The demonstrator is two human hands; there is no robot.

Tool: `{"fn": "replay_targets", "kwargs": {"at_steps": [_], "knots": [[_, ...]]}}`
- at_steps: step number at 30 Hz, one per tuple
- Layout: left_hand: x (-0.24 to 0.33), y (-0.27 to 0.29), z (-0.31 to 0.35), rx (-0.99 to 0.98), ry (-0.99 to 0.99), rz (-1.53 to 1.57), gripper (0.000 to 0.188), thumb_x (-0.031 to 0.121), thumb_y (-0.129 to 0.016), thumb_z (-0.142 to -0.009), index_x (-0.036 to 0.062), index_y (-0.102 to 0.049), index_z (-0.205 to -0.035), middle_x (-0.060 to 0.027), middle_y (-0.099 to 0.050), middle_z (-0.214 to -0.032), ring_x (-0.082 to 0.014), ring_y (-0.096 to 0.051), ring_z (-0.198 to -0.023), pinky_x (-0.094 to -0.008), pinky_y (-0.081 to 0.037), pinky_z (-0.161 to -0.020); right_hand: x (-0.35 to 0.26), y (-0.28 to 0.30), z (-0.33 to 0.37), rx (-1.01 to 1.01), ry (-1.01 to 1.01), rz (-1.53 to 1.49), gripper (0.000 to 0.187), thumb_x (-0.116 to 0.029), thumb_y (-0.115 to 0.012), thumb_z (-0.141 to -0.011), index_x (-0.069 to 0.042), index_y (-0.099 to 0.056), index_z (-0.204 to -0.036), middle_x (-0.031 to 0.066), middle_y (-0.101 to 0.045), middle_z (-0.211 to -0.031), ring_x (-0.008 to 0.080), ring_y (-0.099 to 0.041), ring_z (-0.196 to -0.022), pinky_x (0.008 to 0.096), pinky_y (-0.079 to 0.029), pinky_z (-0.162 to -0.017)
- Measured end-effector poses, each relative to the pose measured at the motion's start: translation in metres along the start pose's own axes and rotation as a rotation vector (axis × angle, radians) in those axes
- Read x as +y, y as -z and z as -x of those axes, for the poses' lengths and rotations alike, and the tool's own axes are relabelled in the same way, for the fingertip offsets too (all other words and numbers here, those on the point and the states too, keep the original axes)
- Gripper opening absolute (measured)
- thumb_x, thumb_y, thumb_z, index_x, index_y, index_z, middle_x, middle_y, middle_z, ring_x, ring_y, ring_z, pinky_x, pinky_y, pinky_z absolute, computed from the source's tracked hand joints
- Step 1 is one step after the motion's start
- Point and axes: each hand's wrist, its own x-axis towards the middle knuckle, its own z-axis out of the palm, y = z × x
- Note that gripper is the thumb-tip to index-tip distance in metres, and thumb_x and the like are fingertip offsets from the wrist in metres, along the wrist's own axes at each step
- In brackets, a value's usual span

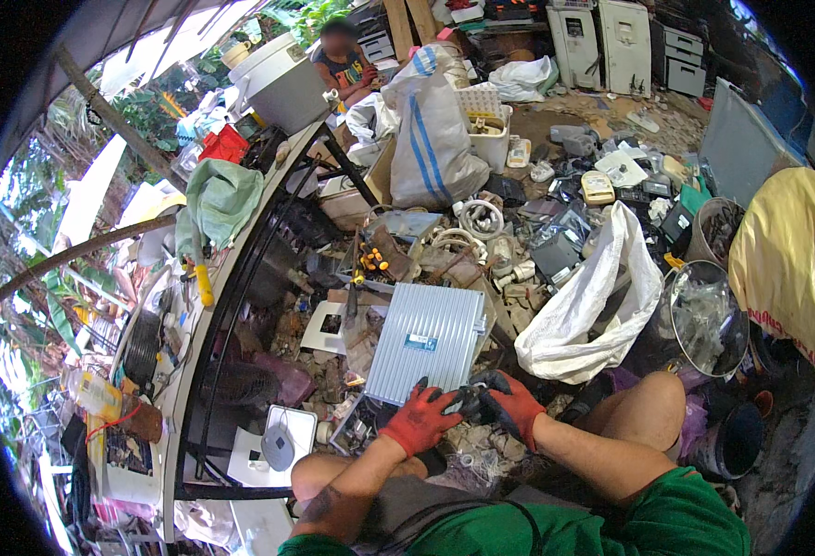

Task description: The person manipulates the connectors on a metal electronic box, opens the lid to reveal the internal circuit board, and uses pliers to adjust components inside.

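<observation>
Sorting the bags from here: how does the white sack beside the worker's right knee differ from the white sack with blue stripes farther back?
The near white sack is plain, slumped and hanging open at the mouth, while the striped sack stands upright and bulging full. The near one lies beside the right knee, close to the gloved right hand; the striped one sits far back, near the seated person. Both look like white woven sacks.

A single view is given, taken from a head-worn fisheye camera that is aimed steeply down and forward over the wearer's lap. The left hand (419, 419) and right hand (511, 405) are seen close, at six o'clock from centre. The ribbed grey panel (426, 341) is framed near the middle. The scrap-strewn yard is spread toward twelve o'clock, where a seated person (344, 63) is caught far off. Straight edges are bent at the dark rim.
</observation>
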Motion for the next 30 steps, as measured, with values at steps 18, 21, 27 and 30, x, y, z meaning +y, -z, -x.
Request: {"fn": "replay_targets", "kwargs": {"at_steps": [18,21,27,30], "knots": [[-0.006,-0.016,0.003,0.028,0.025,-0.03,0.051,0.02,-0.075,-0.073,0.0228,-0.062,-0.123,-0.0081,-0.05,-0.141,-0.0366,-0.048,-0.125,-0.062,-0.035,-0.108,0.0,0.003,-0.004,-0.021,0.009,0.051,0.022,-0.006,-0.053,-0.097,-0.005,-0.058,-0.119,0.0082,-0.067,-0.104,0.0171,-0.067,-0.086,0.0325,-0.058,-0.074],[-0.007,-0.017,0.0,0.071,-0.015,-0.019,0.052,0.019,-0.075,-0.072,0.0225,-0.062,-0.122,-0.0083,-0.05,-0.141,-0.0365,-0.047,-0.126,-0.062,-0.034,-0.108,0.0,0.005,-0.004,-0.015,-0.009,0.017,0.022,-0.006,-0.052,-0.098,-0.005,-0.059,-0.119,0.008,-0.067,-0.104,0.0166,-0.066,-0.086,0.0322,-0.057,-0.074],[0.001,0.001,-0.002,0.004,0.003,-0.011,0.051,0.019,-0.077,-0.071,0.0214,-0.064,-0.12,-0.0073,-0.051,-0.139,-0.0359,-0.048,-0.124,-0.0605,-0.035,-0.108,-0.009,0.001,0.004,-0.02,-0.009,0.019,0.021,-0.008,-0.052,-0.098,-0.005,-0.06,-0.117,0.0066,-0.067,-0.102,0.0141,-0.065,-0.084,0.0296,-0.056,-0.073],[-0.004,-0.011,0.0,0.032,-0.012,-0.068,0.05,0.021,-0.076,-0.072,0.0215,-0.064,-0.12,-0.0072,-0.052,-0.138,-0.036,-0.049,-0.123,-0.0602,-0.036,-0.107,-0.009,0.0,0.003,-0.004,0.003,0.059,0.02,-0.008,-0.052,-0.098,-0.005,-0.06,-0.116,0.006,-0.067,-0.1,0.0136,-0.065,-0.083,0.0291,-0.055,-0.072]]}}
